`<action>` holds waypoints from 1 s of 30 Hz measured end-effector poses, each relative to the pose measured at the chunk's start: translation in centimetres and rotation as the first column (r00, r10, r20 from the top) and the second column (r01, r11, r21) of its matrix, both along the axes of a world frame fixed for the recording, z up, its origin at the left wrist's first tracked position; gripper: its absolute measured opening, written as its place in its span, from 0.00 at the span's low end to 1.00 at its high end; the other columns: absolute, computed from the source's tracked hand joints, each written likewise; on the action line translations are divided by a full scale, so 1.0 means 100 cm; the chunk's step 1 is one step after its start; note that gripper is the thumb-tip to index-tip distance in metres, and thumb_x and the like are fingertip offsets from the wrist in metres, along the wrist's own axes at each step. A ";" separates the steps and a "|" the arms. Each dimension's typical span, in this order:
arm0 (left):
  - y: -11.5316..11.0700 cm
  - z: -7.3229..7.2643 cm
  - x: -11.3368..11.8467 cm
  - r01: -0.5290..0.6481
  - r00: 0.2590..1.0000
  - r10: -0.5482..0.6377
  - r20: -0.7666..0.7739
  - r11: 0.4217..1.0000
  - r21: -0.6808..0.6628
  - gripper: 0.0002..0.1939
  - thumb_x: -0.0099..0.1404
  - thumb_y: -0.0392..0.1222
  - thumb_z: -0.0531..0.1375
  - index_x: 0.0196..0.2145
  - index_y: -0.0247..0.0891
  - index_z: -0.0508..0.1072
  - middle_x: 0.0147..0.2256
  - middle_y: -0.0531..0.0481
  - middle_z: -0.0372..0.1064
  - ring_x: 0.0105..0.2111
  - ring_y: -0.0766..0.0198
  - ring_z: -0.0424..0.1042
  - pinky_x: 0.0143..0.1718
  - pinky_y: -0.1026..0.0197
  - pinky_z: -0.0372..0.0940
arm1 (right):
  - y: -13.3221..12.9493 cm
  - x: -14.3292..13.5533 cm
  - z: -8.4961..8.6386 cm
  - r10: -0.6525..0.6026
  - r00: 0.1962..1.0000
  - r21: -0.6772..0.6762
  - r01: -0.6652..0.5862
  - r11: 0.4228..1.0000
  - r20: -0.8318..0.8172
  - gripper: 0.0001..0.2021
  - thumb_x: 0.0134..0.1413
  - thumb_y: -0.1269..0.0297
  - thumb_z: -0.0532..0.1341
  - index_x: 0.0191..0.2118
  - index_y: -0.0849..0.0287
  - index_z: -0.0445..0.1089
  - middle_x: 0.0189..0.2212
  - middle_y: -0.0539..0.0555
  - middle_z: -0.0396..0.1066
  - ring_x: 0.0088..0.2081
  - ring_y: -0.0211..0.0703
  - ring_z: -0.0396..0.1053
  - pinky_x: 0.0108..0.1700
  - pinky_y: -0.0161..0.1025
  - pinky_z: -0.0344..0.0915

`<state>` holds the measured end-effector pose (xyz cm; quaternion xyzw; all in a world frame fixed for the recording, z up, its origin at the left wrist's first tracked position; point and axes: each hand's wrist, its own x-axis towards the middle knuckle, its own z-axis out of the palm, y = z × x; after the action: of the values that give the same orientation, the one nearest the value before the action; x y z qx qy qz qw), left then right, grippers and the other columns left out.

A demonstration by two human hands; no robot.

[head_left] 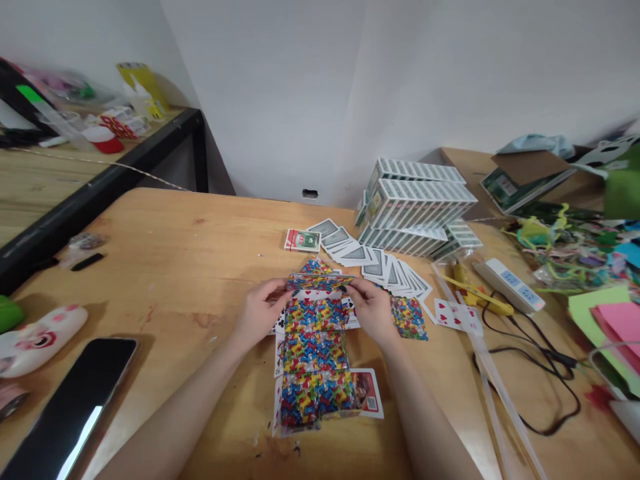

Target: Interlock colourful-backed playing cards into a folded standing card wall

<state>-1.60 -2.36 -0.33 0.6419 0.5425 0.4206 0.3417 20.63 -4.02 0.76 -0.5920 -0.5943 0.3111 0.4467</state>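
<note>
"What do we have at the far end?"
"Our patterned strip (321,283), tilted, running left to right."
"And nearer?"
"Our panel (317,353), flat, in red, blue, yellow and green, cards (369,395) jutting out left and right."

Near left on bench (180,247): black phone (75,407), white object with red markings (44,339) beside it, black stick (87,261) farther back. Far left, side bench (40,180): red and white tub (103,139). Right: power strip (510,285) by yellow glue gun (484,300), looped black cable (546,360), pink paper (620,327), colourful scraps (590,250), cardboard box (535,167) farther back
</note>
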 end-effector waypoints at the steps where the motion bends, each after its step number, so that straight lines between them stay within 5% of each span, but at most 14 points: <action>1: 0.000 -0.001 0.000 0.010 1.000 -0.010 -0.001 1.000 -0.005 0.12 0.55 0.45 0.59 0.35 0.37 0.72 0.33 0.48 0.74 0.30 0.62 0.73 0.33 0.61 0.70 | 0.000 0.000 0.000 -0.002 1.000 0.004 0.002 1.000 0.002 0.09 0.49 0.61 0.55 0.29 0.58 0.71 0.24 0.51 0.71 0.27 0.42 0.66 0.30 0.36 0.62; 20: -0.003 0.000 0.001 0.002 1.000 -0.002 -0.018 0.999 0.041 0.11 0.56 0.44 0.58 0.35 0.37 0.72 0.32 0.49 0.74 0.30 0.64 0.73 0.33 0.63 0.70 | -0.005 -0.001 0.012 -0.021 0.959 0.098 -0.008 0.995 0.284 0.11 0.53 0.64 0.52 0.25 0.56 0.67 0.20 0.50 0.66 0.24 0.41 0.63 0.27 0.35 0.57; 30: 0.000 -0.005 -0.001 -0.023 0.999 0.026 -0.041 0.998 0.066 0.08 0.57 0.44 0.58 0.30 0.37 0.73 0.30 0.51 0.74 0.27 0.66 0.72 0.31 0.66 0.68 | -0.003 -0.001 0.009 0.045 0.992 0.059 -0.053 0.997 0.121 0.08 0.51 0.63 0.53 0.27 0.58 0.66 0.23 0.51 0.68 0.26 0.40 0.65 0.30 0.34 0.60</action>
<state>-1.75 -2.34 -0.82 0.6546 0.5433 0.4289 0.3039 20.55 -4.28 1.69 -0.5806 -0.6438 0.2672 0.4208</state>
